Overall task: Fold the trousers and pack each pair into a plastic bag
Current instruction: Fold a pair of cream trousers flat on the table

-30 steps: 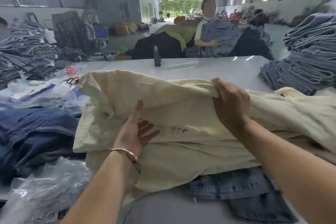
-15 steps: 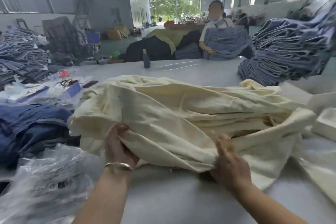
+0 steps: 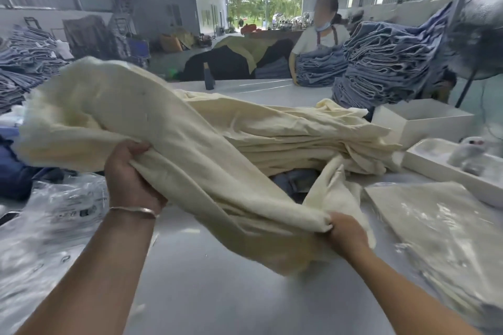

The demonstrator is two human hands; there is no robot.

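A pair of cream trousers (image 3: pixel 168 133) hangs lifted off a pile of more cream trousers (image 3: pixel 294 133) on the grey table (image 3: pixel 201 285). My left hand (image 3: pixel 130 177) grips its near edge at the left, raised above the table. Lower and closer to me, my right hand (image 3: pixel 345 234) pinches the other end of the same edge. The cloth sags between both hands and billows up at the far left. A heap of clear plastic bags (image 3: pixel 54 215) lies at my left. Packed cream trousers in plastic bags (image 3: pixel 441 236) are stacked at my right.
Denim trousers (image 3: pixel 294 182) show under the cream pile. A tall stack of blue jeans (image 3: pixel 386 62) stands at the back right, with white boxes (image 3: pixel 419 122) in front of it. A dark bottle (image 3: pixel 209 77) stands on the far table. A person (image 3: pixel 321 35) works behind it.
Both hands have pulled the top cream trousers up and toward me off the pile; the left end rose and the cloth now billows. The view has turned right, showing the packed stack.
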